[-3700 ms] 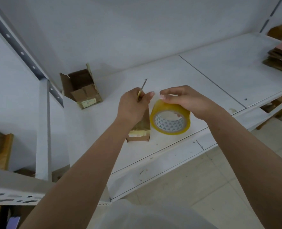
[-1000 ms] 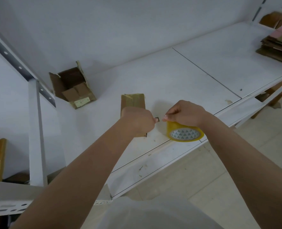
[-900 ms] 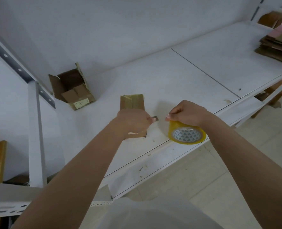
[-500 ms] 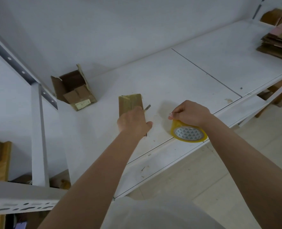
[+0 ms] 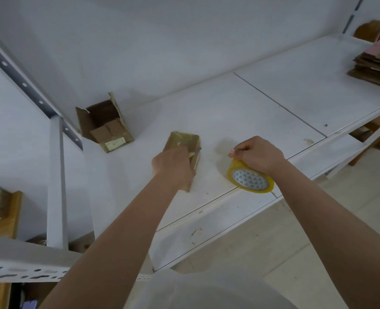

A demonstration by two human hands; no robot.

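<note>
On the white shelf board (image 5: pixel 229 108), the left hand (image 5: pixel 173 166) lies on top of a small closed brown cardboard box (image 5: pixel 182 140). Its fingers are curled round a thin cutter with a grey tip (image 5: pixel 197 150), and the tip pokes out over the right side of that box.

Just to the right, the right hand (image 5: pixel 258 153) grips the top of a round yellow roll of sticky tape (image 5: pixel 250 180). The roll stands on its edge near the front rim of the shelf. It is tipped a bit, so its white middle with small triangles shows. The two hands are near each other but do not touch.

Farther back on the left sits an open brown cardboard box (image 5: pixel 104 126) with its flaps up. Far off on the right lies a pile of flat brown cardboard sheets (image 5: pixel 376 65). A pale grey metal post (image 5: pixel 56 175) stands at the left, and pale floor tiles (image 5: pixel 262 241) show below the shelf.
</note>
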